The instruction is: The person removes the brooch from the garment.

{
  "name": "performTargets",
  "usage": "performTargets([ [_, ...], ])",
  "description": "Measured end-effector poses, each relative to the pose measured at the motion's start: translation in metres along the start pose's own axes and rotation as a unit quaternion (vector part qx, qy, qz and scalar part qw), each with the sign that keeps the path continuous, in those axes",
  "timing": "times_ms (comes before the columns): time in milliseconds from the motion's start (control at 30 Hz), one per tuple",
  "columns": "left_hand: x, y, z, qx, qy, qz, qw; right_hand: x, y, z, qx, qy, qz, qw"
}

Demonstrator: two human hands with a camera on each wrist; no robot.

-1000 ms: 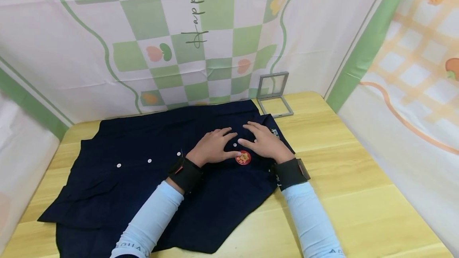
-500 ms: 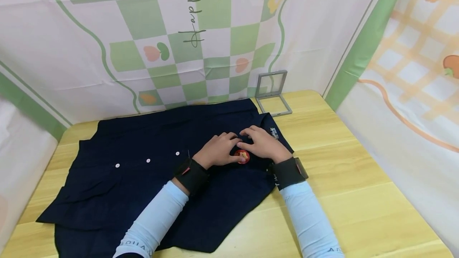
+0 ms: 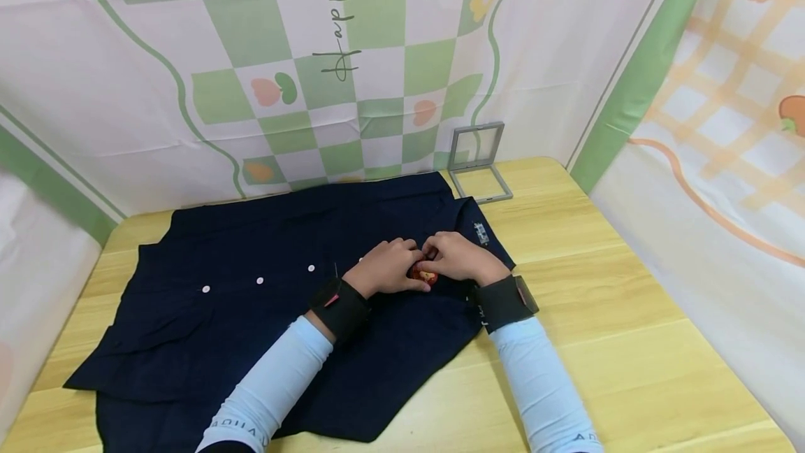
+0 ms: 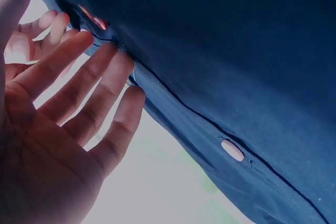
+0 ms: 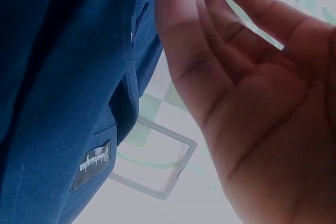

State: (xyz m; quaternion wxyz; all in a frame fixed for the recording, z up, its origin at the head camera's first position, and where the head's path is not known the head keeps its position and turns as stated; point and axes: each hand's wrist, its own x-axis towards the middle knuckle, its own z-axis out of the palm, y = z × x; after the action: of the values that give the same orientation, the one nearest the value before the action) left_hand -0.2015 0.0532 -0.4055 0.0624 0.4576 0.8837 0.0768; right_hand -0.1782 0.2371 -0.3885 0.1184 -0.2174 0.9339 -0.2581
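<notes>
A navy buttoned shirt [image 3: 377, 362] lies spread over the table. Near its collar end is a round red badge [image 3: 430, 275] with a yellow figure. On the badge's left, my left hand [image 3: 390, 268] puts its thumb along the lower edge and its fingertips near the upper edge; the left wrist view shows these fingers [image 4: 84, 72] nearly straight against the cloth. My right hand [image 3: 464, 259] has its thumb and curled fingers on the badge's upper right side, pinching it and covering part of it. The right fingertips are out of frame in the right wrist view.
Behind the collar, a grey hinged frame [image 3: 483, 199] stands unfolded on the wooden table [image 3: 597, 285]. White buttons, including one nearer the middle [image 3: 311, 268], run along the shirt front. A neck label [image 3: 481, 233] shows at the collar. Patterned curtains [image 3: 251, 26] enclose the table.
Both hands have closed in on the badge from either side. The left moved right, and the right hand's fingers drew down and curled onto the badge, covering more of it.
</notes>
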Motion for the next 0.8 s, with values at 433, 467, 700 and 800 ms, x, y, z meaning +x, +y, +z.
performTargets([
  [433, 0.0013, -0.0012, 0.0039, 0.008, -0.006, 0.01, 0.9999, 0.0046, 0.0016, 0.0036, 0.0, -0.03, 0.013, 0.9995],
  [467, 0.0014, -0.0013, 0.0039, 0.002, -0.008, 0.011, 0.9999, 0.0048, 0.002, 0.0041, -0.001, -0.03, 0.014, 0.9994],
  [700, 0.0033, -0.0017, 0.004, -0.029, -0.005, 0.015, 0.9994, 0.0058, 0.0062, 0.007, 0.001, -0.026, 0.016, 0.9995],
  [800, 0.0045, -0.0019, 0.004, -0.039, -0.002, 0.013, 0.9991, 0.0059, 0.0067, 0.0071, 0.007, -0.025, 0.019, 0.9995],
])
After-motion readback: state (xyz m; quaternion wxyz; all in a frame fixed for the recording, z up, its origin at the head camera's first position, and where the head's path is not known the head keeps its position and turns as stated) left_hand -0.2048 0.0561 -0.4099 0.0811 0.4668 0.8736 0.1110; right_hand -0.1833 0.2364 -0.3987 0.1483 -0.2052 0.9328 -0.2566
